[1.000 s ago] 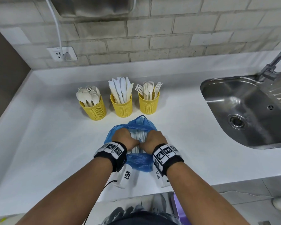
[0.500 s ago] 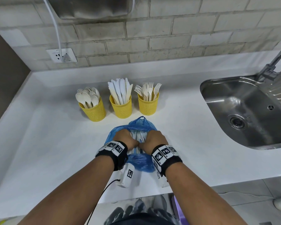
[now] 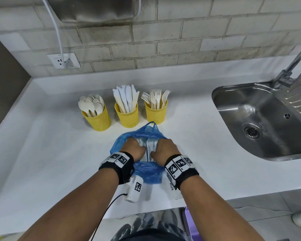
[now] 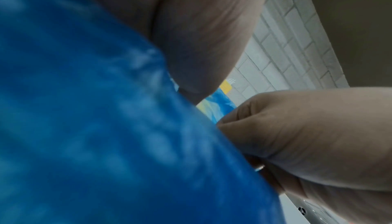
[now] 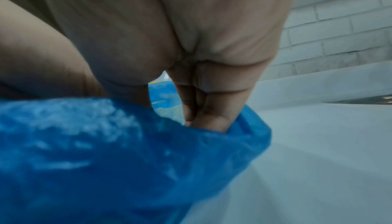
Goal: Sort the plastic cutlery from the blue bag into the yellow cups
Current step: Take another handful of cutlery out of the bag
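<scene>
Blue plastic, the bag point(image 3: 147, 173) lies on the counter point(image 3: 42, 153) before three yellow cups point(image 3: 127, 115) of cutlery. Left hand point(image 3: 133, 148) and right hand point(image 3: 164, 150) sit close together, each gripping the bag's rim over the white cutlery point(image 3: 149, 146) inside.

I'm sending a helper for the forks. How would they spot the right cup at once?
Find the steel sink; left of it on the white counter stand three yellow cups in a row. The fork cup is nearest the sink, with tines showing, not blades or bowls.
</scene>
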A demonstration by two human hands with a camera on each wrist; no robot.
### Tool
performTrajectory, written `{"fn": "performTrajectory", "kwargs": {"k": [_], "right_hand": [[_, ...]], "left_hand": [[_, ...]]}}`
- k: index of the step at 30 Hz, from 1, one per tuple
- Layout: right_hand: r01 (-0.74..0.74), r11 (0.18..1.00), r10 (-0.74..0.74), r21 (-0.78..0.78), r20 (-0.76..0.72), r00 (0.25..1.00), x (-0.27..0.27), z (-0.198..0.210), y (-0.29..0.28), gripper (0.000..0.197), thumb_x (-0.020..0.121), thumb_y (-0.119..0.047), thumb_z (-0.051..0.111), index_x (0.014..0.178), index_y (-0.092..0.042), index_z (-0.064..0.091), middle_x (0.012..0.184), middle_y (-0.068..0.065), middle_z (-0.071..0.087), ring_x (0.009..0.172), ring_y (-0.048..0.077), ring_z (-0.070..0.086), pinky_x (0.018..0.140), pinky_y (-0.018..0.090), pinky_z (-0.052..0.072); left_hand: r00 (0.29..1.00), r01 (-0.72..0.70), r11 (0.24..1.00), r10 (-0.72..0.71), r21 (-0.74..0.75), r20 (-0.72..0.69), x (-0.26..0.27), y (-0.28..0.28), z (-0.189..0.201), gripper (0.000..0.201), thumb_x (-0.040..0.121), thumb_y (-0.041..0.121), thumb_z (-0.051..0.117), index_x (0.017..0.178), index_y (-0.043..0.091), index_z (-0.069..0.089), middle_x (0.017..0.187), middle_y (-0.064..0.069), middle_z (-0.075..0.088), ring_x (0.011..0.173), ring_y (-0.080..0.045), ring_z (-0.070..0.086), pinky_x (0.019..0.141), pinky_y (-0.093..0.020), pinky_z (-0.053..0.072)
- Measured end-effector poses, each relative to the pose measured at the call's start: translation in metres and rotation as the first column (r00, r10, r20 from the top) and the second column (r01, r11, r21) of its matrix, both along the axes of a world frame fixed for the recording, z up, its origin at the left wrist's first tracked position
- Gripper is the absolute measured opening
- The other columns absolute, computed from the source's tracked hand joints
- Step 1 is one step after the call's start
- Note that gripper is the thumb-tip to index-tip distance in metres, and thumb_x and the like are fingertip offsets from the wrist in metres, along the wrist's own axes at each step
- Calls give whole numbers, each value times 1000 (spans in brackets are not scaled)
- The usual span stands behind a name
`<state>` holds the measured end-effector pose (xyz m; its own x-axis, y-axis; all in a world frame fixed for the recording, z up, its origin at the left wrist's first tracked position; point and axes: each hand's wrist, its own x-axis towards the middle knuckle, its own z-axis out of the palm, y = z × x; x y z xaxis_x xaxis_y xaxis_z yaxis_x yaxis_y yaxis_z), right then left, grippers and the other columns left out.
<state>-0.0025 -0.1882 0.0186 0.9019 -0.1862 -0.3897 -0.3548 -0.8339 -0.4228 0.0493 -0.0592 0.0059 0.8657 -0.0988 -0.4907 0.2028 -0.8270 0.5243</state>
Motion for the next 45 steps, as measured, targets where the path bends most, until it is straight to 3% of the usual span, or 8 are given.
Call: {"fn": "performTrajectory", "kwargs": {"k": [3, 7, 10, 15, 18, 20, 26, 45], "right_hand": [[-7, 1000, 8, -5, 9, 1000, 1, 1, 1, 6, 95, -11, 60, 97, -8, 64, 115, 15, 69, 107, 29, 67, 74, 24, 42], [53, 998, -54, 21, 44, 998, -1, -2, -5, 11, 91, -5, 56, 81, -12, 57, 109, 16, 71, 102, 30, 68, 71, 24, 42], [126, 991, -130, 50, 81, 988, -8, -7, -12, 21, 91, -6, 51, 73, -14, 51, 107, 16, 70, 99, 33, 66, 69, 26, 40], [214, 968, -226, 134, 87, 970, -15, -9, -19, 28, 92, -4, 50, 117, -3, 63, 120, 18, 66, 112, 35, 62, 89, 33, 50], [260, 931, -284, 257, 60, 957, -12, -9, -21, 31, 92, -6, 50, 122, -6, 61, 122, 16, 67, 114, 34, 62, 93, 32, 49], [306, 888, -332, 344, 18, 943, -8, -12, -22, 32, 86, -8, 55, 117, -13, 62, 116, 13, 71, 110, 32, 66, 96, 35, 52], [411, 770, -422, 488, -93, 902, 0, -40, -28, 36, 62, -20, 62, 96, -31, 56, 107, 11, 74, 99, 29, 71, 91, 43, 59], [349, 776, -361, 526, -85, 929, -2, -32, -25, 36, 63, -16, 62, 96, -30, 56, 104, 8, 74, 98, 28, 71, 92, 44, 58]], "left_hand": [[1000, 13, 1000, -13, 4, -17, -3, -4, 5, 57, 98, 29, 59, 142, -2, 39, 133, -16, 62, 118, -31, 61, 87, -32, 47], [996, 74, 997, -72, 38, -51, -1, -4, 3, 36, 89, 36, 64, 116, 12, 59, 116, -7, 69, 103, -25, 65, 92, -36, 55], [992, 96, 992, -89, 76, -87, -1, -5, 3, 48, 74, 48, 72, 111, 18, 65, 111, -4, 69, 103, -24, 65, 88, -34, 55], [983, 178, 967, -168, 181, -69, -7, -10, -3, 102, 42, 76, 76, 128, 22, 62, 125, -4, 67, 114, -24, 64, 100, -37, 54], [982, 184, 948, -167, 260, -86, -11, -15, -8, 130, 51, 75, 83, 153, 10, 35, 151, -12, 46, 139, -29, 47, 116, -37, 40], [984, 176, 950, -159, 259, -85, -12, -19, -15, 137, 51, 76, 82, 157, 10, 25, 156, -14, 38, 145, -31, 40, 117, -38, 35], [995, 102, 979, -103, 178, -8, -5, -20, -47, 142, 19, 83, 74, 144, 21, 47, 139, -2, 59, 126, -22, 59, 106, -39, 50], [998, 28, 992, -22, 125, -50, -10, -25, -11, 115, 71, 35, 90, 155, 0, 19, 144, -12, 53, 131, -28, 56, 103, -33, 48]]}}
